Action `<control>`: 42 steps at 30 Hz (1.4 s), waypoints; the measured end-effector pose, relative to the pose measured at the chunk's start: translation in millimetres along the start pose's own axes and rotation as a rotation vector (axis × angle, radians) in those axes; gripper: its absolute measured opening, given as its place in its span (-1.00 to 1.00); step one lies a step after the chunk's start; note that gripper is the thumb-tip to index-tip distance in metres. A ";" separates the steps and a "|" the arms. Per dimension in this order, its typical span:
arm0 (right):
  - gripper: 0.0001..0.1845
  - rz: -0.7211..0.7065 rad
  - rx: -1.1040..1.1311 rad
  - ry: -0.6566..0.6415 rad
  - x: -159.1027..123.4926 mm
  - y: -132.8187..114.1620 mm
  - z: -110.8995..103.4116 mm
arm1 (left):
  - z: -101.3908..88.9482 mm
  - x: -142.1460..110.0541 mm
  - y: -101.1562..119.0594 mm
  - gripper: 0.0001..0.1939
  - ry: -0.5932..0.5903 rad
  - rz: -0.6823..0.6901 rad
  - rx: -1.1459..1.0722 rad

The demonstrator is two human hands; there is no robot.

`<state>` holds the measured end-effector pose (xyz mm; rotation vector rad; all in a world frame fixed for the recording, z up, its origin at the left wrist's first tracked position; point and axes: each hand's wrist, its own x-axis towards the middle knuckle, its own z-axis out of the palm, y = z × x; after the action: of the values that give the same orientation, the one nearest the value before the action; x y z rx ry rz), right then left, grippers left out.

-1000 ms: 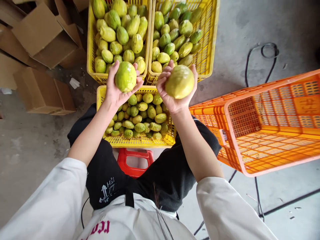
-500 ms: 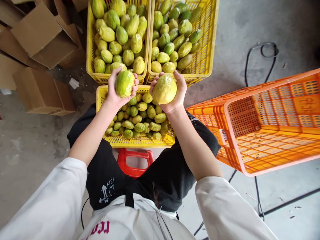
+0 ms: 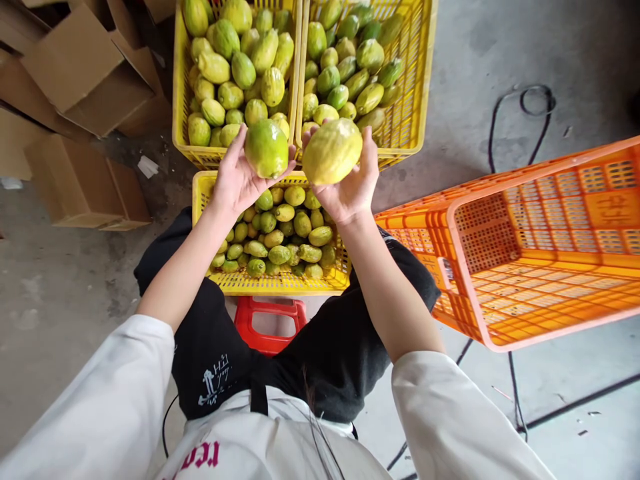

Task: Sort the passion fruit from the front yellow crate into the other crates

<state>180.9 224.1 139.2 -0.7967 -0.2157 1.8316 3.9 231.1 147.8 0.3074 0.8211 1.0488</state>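
Left hand [image 3: 235,183] loosely cradles green fruit [image 3: 267,148], fingers partly open. Right hand [image 3: 353,195] cups yellow fruit [image 3: 332,152], grip half-open. The 2 lie near each other.

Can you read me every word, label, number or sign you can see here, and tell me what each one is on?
"re", with a third letter I can't be sure of: magenta gothic print on the white cloth shirt.
White script on the black cloth trousers: too small to read surely.
Raised marks on the orange plastic lattice crate: too faint to read.
I can make out no other text.
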 end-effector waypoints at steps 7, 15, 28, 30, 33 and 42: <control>-0.62 0.029 -0.058 0.089 -3.9 2.9 -4.1 | -4.4 0.4 1.8 -0.72 0.047 0.048 -0.033; -0.51 0.106 0.038 0.016 -1.2 4.6 -4.6 | -1.8 4.2 2.3 -0.73 0.124 -0.056 -0.096; -0.60 0.049 0.060 -0.096 0.6 -4.0 -6.1 | 3.8 -4.5 4.6 -0.54 -0.008 -0.158 0.048; -0.55 0.093 0.141 -0.084 2.1 -6.3 -8.9 | 5.0 -5.3 1.9 -0.53 -0.082 -0.165 0.087; -0.57 0.083 0.206 -0.032 3.3 -7.1 -11.4 | 3.8 -3.8 -0.8 -0.54 -0.162 -0.164 0.141; -0.60 0.053 0.078 0.008 -1.5 -0.7 -1.9 | -5.2 2.9 -2.8 -0.64 -0.005 -0.112 -0.051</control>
<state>182.8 222.7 138.7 -0.7613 -0.1184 1.8751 2.7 231.5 141.3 0.2182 0.7972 0.9618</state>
